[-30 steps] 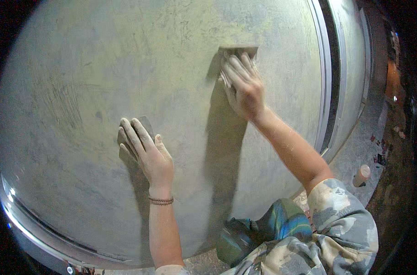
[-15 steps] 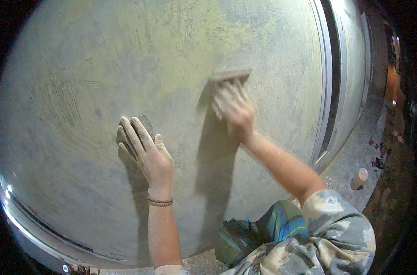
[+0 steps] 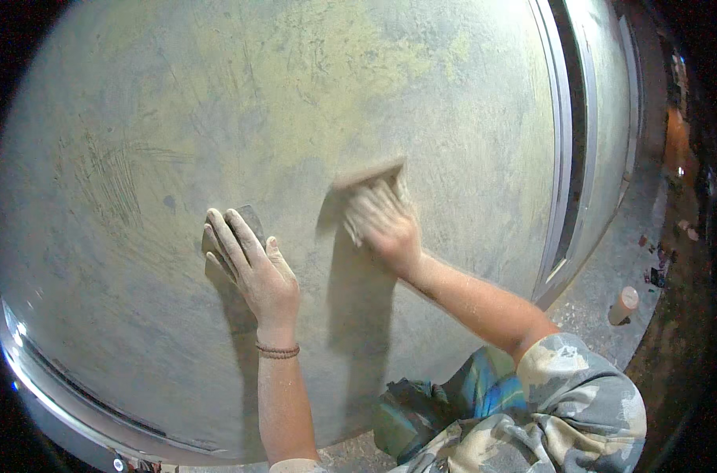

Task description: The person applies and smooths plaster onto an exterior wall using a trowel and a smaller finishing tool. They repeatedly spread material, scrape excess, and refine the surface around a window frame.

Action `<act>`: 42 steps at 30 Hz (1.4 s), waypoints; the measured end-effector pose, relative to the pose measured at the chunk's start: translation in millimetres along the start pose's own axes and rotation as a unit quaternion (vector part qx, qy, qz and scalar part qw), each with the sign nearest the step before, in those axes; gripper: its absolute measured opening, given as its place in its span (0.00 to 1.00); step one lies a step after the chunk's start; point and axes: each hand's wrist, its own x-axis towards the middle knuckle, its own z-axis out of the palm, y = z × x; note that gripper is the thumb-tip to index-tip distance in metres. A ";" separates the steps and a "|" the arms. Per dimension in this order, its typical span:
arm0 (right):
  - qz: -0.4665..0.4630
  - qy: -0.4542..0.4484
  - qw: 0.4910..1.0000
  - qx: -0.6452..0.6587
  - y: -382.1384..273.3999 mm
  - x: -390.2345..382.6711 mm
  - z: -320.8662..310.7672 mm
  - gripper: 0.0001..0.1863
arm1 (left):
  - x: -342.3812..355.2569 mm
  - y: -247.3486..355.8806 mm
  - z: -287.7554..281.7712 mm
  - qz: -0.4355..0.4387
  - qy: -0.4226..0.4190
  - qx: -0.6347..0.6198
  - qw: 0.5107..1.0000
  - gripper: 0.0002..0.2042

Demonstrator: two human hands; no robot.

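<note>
A large panel (image 3: 240, 87), smeared grey and yellowish, fills most of the view. My right hand (image 3: 382, 225) grips a long, narrow sanding block (image 3: 370, 173) and presses it to the panel; motion blurs both. The hand is whitened by pale dust. To its left, my left hand (image 3: 256, 264), also dusty, lies with straight fingers over a thin, dark rectangular pad (image 3: 252, 221) held against the panel. Most of that pad is hidden beneath the fingers. A beaded bracelet (image 3: 277, 351) circles the left wrist. Scratch marks (image 3: 110, 185) show on the panel at left.
Along the right, a metal edge strip (image 3: 562, 118) and a dark gap separate the panel from a second one (image 3: 607, 118). A pale cylindrical container (image 3: 623, 306) stands on the dusty floor (image 3: 591, 335) at lower right, near scattered debris (image 3: 655, 276). A shiny rail (image 3: 51, 394) runs along the lower left.
My right hand has moved down and to the left across the panel with the sanding block, which is now more tilted. The left hand stays almost in place with its dark pad.
</note>
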 end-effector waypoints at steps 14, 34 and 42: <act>-0.003 0.004 1.000 0.026 -2.8 1.3 -7.5 0.12 | 2.1 4.4 -1.8 -0.019 -0.002 -0.004 1.000 0.34; 0.058 -0.035 0.998 -0.002 62.1 -31.8 -45.6 0.13 | 3.2 2.8 -2.5 0.004 -0.002 0.035 0.999 0.33; 0.061 -0.108 0.988 0.088 -8.6 -80.7 -36.8 0.13 | 3.0 3.8 -2.9 -0.001 -0.009 0.043 0.999 0.33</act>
